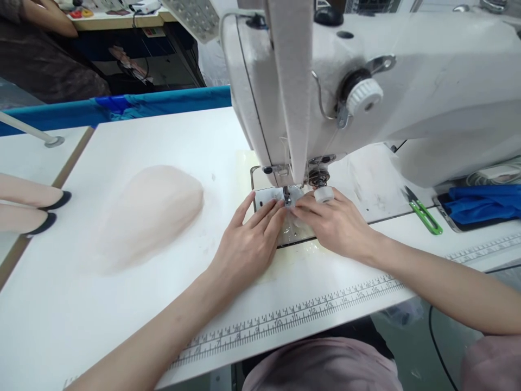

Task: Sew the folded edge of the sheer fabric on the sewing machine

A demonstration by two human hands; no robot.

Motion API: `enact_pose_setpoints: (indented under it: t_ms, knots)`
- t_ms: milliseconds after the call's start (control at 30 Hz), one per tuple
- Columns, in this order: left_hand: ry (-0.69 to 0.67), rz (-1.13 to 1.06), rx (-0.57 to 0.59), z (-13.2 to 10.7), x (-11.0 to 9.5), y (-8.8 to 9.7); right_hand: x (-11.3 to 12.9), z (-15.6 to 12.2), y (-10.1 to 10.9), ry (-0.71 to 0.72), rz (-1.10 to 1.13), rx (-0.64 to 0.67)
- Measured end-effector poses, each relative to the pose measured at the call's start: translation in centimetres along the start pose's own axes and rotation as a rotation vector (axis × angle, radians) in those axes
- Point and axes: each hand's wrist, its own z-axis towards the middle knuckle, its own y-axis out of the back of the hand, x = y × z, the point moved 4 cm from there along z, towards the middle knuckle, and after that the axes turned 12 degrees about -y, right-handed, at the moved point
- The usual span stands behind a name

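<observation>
My left hand (254, 239) lies open on the sewing machine's bed, its fingers stretched towards the presser foot (287, 196) from the left. From the other side my right hand (336, 220) reaches in, fingers bent and pressed together close to the foot. Whatever is between those fingertips is hidden or too small to name. Both hands rest by the metal needle plate (291, 234), under the head of the white sewing machine (366, 60). On the table to the left is a pale, sheer, rounded piece (157, 212), blurred at its edges.
Green thread snips (424, 214) lie to the right, beside a phone-like dark slab (451, 220) under blue cloth (484, 203). Two beige pieces with black ends (35, 209) jut in at left. A printed ruler (297, 315) follows the front edge. Another person's arm (51, 16) shows behind.
</observation>
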Motion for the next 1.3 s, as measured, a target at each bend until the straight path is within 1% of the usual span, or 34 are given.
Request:
enact_pose_setpoints:
  t_ms: [167, 367, 667, 933, 1133, 1300]
  knots:
    - [-0.048, 0.021, -0.021, -0.1, -0.3, 0.4, 0.3, -0.2, 0.6, 0.057, 0.013, -0.022]
    - [-0.038, 0.031, -0.021, -0.1, -0.4, 0.8, 0.5, -0.2, 1.0, 0.103, -0.008, -0.003]
    - [-0.029, 0.03, -0.025, -0.1, -0.1, 0.4, 0.3, -0.3, 0.9, 0.091, -0.007, -0.011]
    - [-0.02, 0.029, -0.021, 0.1, 0.6, 0.0, 0.0, -0.1, 0.4, 0.073, -0.096, -0.003]
    - [-0.005, 0.034, -0.001, 0.1, 0.9, -0.3, -0.1, -0.1, 0.3, 0.06, -0.07, 0.001]
    - [0.019, 0.058, -0.001, 0.0, 1.0, -0.1, -0.2, -0.2, 0.5, 0.05, -0.027, -0.015]
